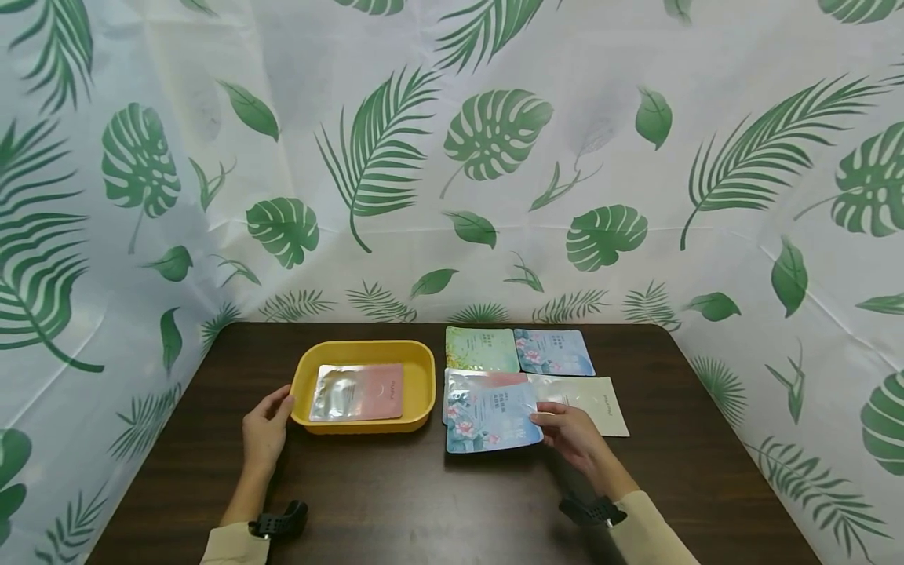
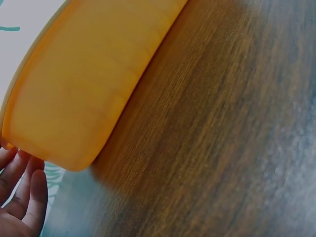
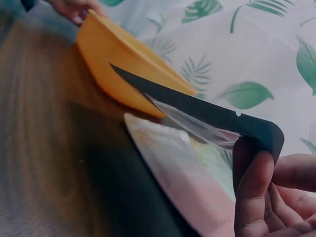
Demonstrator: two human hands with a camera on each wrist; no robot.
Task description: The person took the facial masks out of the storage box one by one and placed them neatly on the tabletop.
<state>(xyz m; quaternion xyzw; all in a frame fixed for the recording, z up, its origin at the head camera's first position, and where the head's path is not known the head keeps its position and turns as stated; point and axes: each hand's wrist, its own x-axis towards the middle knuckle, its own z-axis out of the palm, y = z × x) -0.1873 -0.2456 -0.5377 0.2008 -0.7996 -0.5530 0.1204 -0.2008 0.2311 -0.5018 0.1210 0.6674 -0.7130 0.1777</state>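
- The right hand (image 1: 572,435) has its grip clamped on the near right edge of a blue floral sachet (image 1: 490,417), thumb under and fingers over; the right wrist view shows that edge lifted off the desk (image 1: 395,502) while the far side appears to rest on it.
- Directly under the lifted sachet, just beyond the grip, lies a silver-and-pink sachet (image 1: 480,380). A cream sachet (image 1: 589,400) sits just behind the right knuckles, and a green sachet (image 1: 482,349) and a second blue sachet (image 1: 554,351) lie further off toward the curtain.
- The left hand (image 1: 267,428) rests against the near left corner of the yellow tray (image 1: 417,373), fingers relaxed and touching the wall, grip apart, holding nothing.
- Inside the tray, to the right of the left hand, a pink sachet (image 1: 360,391) lies flat.
- Risk: the pinch is on one thin, slick edge, so the sachet may droop or slip out as it rises.
- Risk: the silver-and-pink sachet underneath may cling and drag along, pushing the row out of line.
- Risk: with only fingertips bracing it, the light tray may slide if the sachet's edge strikes its rim.
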